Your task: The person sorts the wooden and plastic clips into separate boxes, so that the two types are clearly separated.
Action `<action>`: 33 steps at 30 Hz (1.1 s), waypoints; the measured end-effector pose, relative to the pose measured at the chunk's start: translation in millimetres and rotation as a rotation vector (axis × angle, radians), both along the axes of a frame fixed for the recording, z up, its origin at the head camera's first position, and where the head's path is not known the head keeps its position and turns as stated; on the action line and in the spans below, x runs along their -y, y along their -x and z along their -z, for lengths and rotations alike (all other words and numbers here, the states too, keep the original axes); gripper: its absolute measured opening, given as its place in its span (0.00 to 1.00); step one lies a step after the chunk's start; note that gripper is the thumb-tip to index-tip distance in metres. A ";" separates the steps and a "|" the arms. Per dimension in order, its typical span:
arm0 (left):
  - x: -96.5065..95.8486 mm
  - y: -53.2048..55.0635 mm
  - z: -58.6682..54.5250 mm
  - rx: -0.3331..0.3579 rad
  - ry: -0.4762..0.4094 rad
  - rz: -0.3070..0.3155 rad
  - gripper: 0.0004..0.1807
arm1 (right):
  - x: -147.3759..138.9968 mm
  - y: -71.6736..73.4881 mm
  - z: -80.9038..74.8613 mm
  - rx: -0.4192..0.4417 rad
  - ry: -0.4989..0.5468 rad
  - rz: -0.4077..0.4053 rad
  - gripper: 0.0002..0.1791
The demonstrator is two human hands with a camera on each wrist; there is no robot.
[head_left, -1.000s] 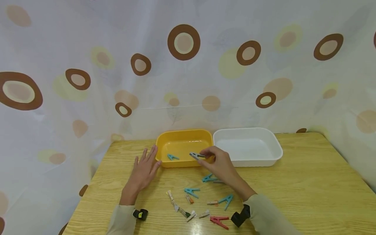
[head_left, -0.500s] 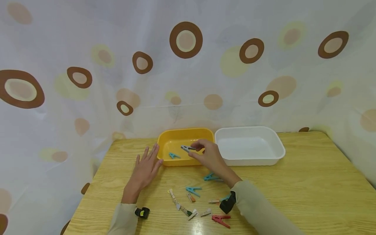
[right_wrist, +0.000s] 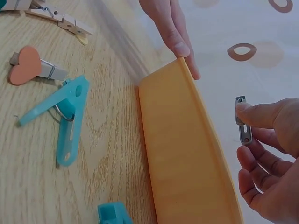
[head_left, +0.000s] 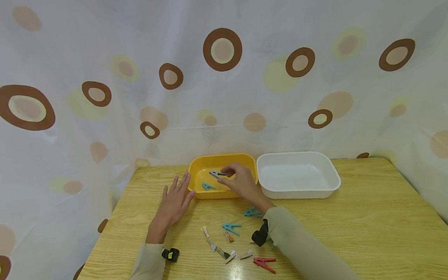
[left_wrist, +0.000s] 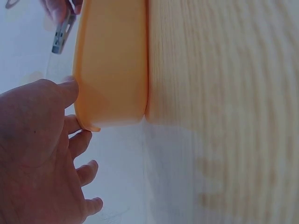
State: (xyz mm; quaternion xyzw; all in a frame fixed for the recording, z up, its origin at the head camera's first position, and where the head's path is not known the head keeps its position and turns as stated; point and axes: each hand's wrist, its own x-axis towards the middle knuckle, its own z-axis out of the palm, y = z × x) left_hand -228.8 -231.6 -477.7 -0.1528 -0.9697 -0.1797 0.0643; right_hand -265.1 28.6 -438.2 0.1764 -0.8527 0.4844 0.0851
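Note:
Over the yellow tray [head_left: 224,194] my right hand [head_left: 241,182] pinches a grey clothespin [head_left: 215,174] between thumb and fingers. In the right wrist view the grey clothespin [right_wrist: 243,120] shows end-on above the tray's rim. A blue clothespin [head_left: 208,186] lies inside the tray, below the grey one. My left hand [head_left: 175,202] touches the tray's left end with its fingers spread. The left wrist view shows thumb and fingertips of the left hand [left_wrist: 42,135] right at the rim of the yellow tray [left_wrist: 114,65].
A white tray [head_left: 297,193] stands against the yellow one's right side. Nearer the front of the wooden table [head_left: 378,225] lie blue clothespins [head_left: 231,228], a red clothespin [head_left: 264,263] and several small wooden clothespins [head_left: 229,236]. A patterned curtain [head_left: 245,97] hangs behind the table.
My right hand has moved left with the grey clothespin, from the yellow tray's front right to farther over its middle. The left hand has stayed at the tray's end.

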 end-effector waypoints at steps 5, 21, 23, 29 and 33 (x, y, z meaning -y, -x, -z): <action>2.1 -0.6 1.5 -0.001 0.001 -0.005 0.36 | 8.7 9.8 5.7 0.023 0.002 -0.008 0.13; 1.8 -2.5 1.0 0.002 -0.001 -0.009 0.36 | 31.0 36.7 19.4 0.120 -0.088 0.010 0.13; 1.6 -1.7 1.3 0.005 0.001 -0.008 0.36 | 31.5 37.9 19.4 0.133 -0.091 0.007 0.13; 1.4 -0.2 1.8 0.025 -0.005 -0.010 0.36 | 30.8 39.2 19.2 0.160 -0.087 -0.021 0.13; 1.3 0.7 0.4 0.024 0.007 -0.016 0.36 | 30.9 40.8 19.9 0.184 -0.087 -0.029 0.16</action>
